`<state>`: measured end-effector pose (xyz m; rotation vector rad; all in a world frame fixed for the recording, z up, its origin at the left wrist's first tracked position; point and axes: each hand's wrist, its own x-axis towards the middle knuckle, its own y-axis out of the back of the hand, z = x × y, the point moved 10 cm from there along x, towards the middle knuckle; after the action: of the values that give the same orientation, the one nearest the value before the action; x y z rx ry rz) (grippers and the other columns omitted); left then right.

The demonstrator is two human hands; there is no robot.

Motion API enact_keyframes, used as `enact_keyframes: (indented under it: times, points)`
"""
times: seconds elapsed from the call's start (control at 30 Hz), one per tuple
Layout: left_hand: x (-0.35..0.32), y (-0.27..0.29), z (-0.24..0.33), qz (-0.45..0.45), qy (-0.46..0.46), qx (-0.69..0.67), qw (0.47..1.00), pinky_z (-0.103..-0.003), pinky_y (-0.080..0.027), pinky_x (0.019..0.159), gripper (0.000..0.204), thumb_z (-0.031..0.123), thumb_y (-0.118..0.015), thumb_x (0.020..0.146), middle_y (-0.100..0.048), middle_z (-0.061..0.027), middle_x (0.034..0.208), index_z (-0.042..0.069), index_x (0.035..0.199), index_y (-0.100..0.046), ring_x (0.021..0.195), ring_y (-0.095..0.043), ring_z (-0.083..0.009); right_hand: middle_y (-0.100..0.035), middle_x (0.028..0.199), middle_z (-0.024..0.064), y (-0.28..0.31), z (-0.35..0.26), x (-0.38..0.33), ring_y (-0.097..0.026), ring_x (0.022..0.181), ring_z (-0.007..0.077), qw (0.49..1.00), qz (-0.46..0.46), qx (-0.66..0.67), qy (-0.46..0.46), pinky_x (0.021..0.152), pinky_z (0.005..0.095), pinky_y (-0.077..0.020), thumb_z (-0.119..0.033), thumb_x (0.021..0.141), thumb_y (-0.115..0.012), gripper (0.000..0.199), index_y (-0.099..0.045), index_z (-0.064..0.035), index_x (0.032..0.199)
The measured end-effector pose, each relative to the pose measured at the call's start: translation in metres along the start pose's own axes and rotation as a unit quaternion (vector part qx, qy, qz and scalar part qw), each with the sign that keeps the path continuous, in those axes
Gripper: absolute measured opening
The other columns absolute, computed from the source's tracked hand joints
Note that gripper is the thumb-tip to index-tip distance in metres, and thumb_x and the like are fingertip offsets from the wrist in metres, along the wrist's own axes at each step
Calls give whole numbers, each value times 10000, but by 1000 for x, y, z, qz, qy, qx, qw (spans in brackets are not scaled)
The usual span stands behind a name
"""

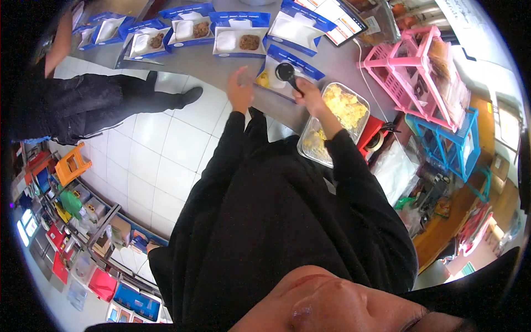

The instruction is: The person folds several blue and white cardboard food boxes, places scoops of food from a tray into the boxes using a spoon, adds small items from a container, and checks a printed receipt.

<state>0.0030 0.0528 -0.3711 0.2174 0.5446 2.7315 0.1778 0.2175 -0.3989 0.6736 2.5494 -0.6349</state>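
My right hand (311,98) is closed round the handle of a black serving spoon (285,72). The spoon's round head is over an open blue-and-white meal box (296,71), which has yellow food (263,79) at its left end. Left of this box, my left hand (240,93) is raised with its fingers loosely apart and slightly blurred; I see nothing in it. Under my right forearm, a rectangular clear-looking tray (303,145) contains lumpy yellow food that resembles scrambled egg (345,108).
Several open meal boxes (241,51) line the counter's far side, some with white mounds and brown pieces. A tablet (345,22) lies behind them. Pink (395,63) and blue (470,145) plastic racks stand at right. Another person's dark-clothed leg (119,97) is at left, above tiled floor.
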Motion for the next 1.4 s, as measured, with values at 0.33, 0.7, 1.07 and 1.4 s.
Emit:
enact_keyframes:
  times: [0.33,0.7,1.07,1.4]
  points:
    - [-231,-123,47,-578,63,114,805,-458,-456,795,766,516,-515,829,-583,-250,1014,93,1400,-230,933,-582,-384,-572,894,193,149,101,-194,-585,680,309,880,137,-451,-64,578,409,-480,-222,874,-531,429,-387,-48,1239]
    - [-255,-134,24,-519,8,171,837,-513,-447,659,691,380,-418,901,-605,-283,784,153,1431,-37,737,-589,-443,-612,864,217,127,18,-143,-606,692,366,625,432,-642,100,599,450,-485,-24,770,-463,760,-121,-143,1438]
    - [-250,-119,31,-339,39,166,925,-545,-430,638,491,305,-356,928,-605,-271,776,254,1395,-213,717,-577,-453,-623,795,179,116,76,-164,-635,699,336,693,204,-692,-8,587,433,-512,-140,822,-454,338,-457,-88,1156]
    - [-249,-113,34,-342,63,146,926,-504,-448,699,463,333,-361,936,-601,-272,899,193,1370,-278,822,-573,-452,-542,1110,228,121,66,-176,-510,1022,369,772,507,-371,96,817,415,-429,-66,808,-513,548,-308,13,1310]
